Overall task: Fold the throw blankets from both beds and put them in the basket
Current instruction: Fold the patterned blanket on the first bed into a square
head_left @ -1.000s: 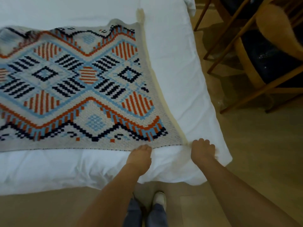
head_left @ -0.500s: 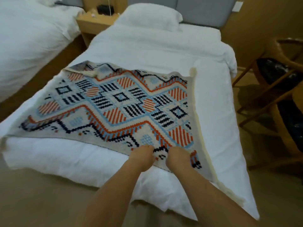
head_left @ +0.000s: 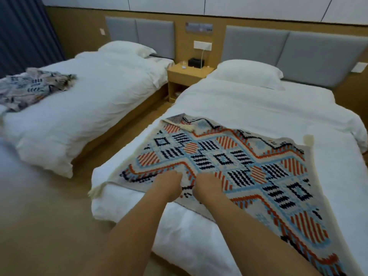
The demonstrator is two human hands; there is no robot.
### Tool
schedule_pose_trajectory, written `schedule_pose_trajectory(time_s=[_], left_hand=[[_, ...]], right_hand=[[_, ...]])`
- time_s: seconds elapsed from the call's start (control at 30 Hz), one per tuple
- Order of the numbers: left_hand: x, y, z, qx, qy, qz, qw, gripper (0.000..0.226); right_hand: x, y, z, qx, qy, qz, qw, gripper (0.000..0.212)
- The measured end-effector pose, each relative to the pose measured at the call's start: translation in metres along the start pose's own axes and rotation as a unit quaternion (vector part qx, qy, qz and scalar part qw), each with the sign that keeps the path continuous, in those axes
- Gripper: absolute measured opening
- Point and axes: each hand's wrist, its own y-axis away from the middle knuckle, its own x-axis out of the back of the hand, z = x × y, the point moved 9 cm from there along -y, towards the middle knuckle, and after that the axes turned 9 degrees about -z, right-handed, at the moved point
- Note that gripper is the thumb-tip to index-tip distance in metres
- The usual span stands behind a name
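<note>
The cream knitted throw blanket with orange, navy and pale-blue geometric patterning (head_left: 229,160) is spread flat across the foot of the white-covered bed at the lower right of the frame (head_left: 258,104). The left hand (head_left: 168,186) and the right hand (head_left: 207,187) are set side by side on it, just inside its near edge at lower centre. The knuckles are turned up and the fingers bent down onto the knit. Whether cloth is actually pinched cannot be told, since the fingertips are hidden.

The step in hand is judged to be the first fold. For a clean result, the near edge should be gripped firmly and the hands spread toward the corners rather than kept together, so that the loose knit is not stretched or dragged at its middle. The turned-over corner near the centre of the frame (head_left: 177,121) is best flattened before edges are matched. The fringed corners should be aligned and the crease smoothed against the bedding.

A second patterned blanket, grey-blue and crumpled (head_left: 29,88), is seen on the white bed at upper left (head_left: 95,100), so much of the task is judged undone. No basket is seen.
</note>
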Motion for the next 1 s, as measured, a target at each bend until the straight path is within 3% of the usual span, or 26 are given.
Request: schedule_pose_trajectory(time_s=[0.13, 0.37, 0.57, 1.0], left_hand=[[0.018, -0.019, -0.049, -0.004, 0.010, 0.002, 1.000, 0.039], [0.063, -0.095, -0.124, -0.026, -0.007, 0.008, 1.000, 0.029], [0.107, -0.161, -0.175, -0.044, -0.013, 0.000, 0.999, 0.031], [0.112, -0.358, -0.266, -0.175, -0.110, -0.039, 0.978, 0.032]], right_hand=[[0.023, -0.033, -0.049, 0.023, 0.002, 0.014, 1.000, 0.009], [0.060, -0.131, -0.086, -0.023, -0.039, 0.027, 0.999, 0.026], [0.104, -0.221, -0.112, -0.031, -0.071, 0.050, 0.996, 0.011], [0.086, -0.399, -0.136, -0.158, -0.139, -0.050, 0.976, 0.016]])
